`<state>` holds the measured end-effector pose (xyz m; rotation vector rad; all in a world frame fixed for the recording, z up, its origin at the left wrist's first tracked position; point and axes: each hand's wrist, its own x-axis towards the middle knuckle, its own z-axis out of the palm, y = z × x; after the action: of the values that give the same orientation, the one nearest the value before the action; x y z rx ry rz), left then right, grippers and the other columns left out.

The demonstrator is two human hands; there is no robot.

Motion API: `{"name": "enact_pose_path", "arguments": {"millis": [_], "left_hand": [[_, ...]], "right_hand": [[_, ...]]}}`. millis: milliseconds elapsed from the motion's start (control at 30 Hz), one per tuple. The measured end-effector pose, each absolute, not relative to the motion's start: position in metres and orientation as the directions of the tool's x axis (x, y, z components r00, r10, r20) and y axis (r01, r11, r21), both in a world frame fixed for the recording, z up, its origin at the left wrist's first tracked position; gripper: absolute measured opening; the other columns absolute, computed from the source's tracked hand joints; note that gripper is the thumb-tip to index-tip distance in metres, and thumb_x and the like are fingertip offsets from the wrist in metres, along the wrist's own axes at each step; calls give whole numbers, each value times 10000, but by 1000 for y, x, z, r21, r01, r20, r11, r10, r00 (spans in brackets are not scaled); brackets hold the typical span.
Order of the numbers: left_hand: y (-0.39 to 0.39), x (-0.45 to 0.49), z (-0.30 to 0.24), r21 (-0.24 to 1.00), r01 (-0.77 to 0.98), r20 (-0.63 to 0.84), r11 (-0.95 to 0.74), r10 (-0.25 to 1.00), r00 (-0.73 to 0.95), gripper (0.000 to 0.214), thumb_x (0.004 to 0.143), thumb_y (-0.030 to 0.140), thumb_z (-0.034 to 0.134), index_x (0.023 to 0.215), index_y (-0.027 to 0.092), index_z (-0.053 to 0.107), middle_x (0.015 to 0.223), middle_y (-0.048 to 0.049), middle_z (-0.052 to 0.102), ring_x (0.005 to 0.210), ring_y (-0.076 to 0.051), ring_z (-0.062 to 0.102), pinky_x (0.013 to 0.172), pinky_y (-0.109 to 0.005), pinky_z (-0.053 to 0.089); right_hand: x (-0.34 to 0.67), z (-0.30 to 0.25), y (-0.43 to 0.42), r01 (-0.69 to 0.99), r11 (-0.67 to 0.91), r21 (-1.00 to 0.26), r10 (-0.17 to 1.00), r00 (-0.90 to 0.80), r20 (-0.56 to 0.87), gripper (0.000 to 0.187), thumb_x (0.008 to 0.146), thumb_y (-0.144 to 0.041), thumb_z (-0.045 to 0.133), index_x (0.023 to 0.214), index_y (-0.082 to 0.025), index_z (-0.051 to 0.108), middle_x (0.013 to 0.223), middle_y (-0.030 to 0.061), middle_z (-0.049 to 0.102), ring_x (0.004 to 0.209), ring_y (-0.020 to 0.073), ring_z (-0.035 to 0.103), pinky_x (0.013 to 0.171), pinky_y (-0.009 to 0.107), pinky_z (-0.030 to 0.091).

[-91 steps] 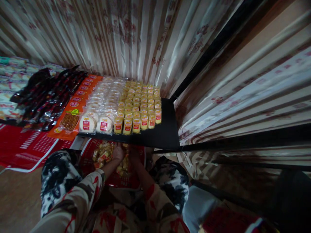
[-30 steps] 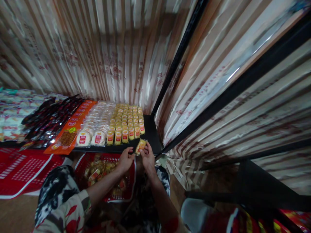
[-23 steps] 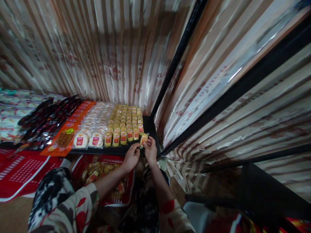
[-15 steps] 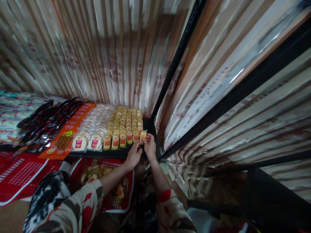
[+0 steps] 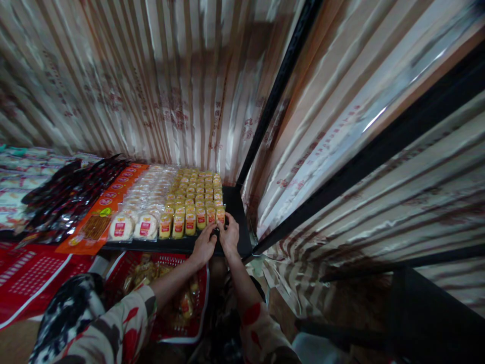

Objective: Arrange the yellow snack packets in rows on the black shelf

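Small yellow wrapped snack packs (image 5: 190, 219) with red labels stand in close rows on the black shelf (image 5: 238, 212). At the right end of the front row, a yellow snack pack (image 5: 220, 214) is pinched at its right side by my right hand (image 5: 230, 236). My left hand (image 5: 205, 246) is closed too, its fingertips at the lower front of that same pack. The pack stands upright against its neighbours. Left of these rows lie round white wrapped cakes (image 5: 145, 226) in clear film.
Farther left are an orange snack bag (image 5: 92, 229), dark shiny packets (image 5: 71, 199) and white packets (image 5: 15, 194). Below the shelf edge, a red basket (image 5: 202, 303) holds more yellow packs. A black post (image 5: 278, 96) and a striped curtain (image 5: 170, 76) bound the shelf.
The pack in my hands has moved slightly left and down, from a tilted position above the row's end to upright against the row. Both hands moved with it.
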<state>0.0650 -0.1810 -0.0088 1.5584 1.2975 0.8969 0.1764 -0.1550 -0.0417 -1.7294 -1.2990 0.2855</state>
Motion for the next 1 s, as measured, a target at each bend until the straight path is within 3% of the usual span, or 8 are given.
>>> {"name": "enact_pose_path", "arguments": {"millis": [100,333,533,800,1000], "left_hand": [[-181,64,-9,931,358,-5,-66,981,194,432,756,52,425,1157,156,544,1331,-68,470,1250,-175,397,1090,-358,276],[-182,60,-18,945,325,-15,-49,981,192,427,759,61,417,1144,182,557,1360,-51,439,1224,-186,429,1029,-375,368],[-182,62,-18,932,357,-12,-61,980,197,413,759,50,402,1120,159,573,1358,-61,441,1238,-183,414,1045,-358,352],[-192,58,-12,919,371,78,-134,984,161,380,723,35,431,1046,162,587,1301,-72,492,1228,-175,427,1069,-360,312],[-221,38,-11,895,369,199,-252,964,177,315,734,65,386,935,167,606,1106,-72,594,1023,-150,559,931,-303,431]], "right_hand": [[175,-41,-154,639,-8,-769,855,404,326,392,783,-304,485,1150,-178,540,1111,89,591,979,209,502,844,340,418],[172,-40,-150,644,6,-765,860,387,333,404,802,-287,456,1177,-155,527,1123,103,590,998,223,502,877,353,391],[170,-43,-152,675,9,-738,879,347,328,425,812,-285,438,1208,-144,497,1150,116,570,1024,230,494,906,364,382],[171,-49,-154,705,34,-708,849,353,393,494,822,-338,431,1241,-80,479,1252,159,510,1223,248,349,1000,394,330],[165,-33,-167,692,74,-718,784,404,471,505,836,-377,402,1239,-77,457,1294,175,467,1248,238,343,1032,425,292]]}}
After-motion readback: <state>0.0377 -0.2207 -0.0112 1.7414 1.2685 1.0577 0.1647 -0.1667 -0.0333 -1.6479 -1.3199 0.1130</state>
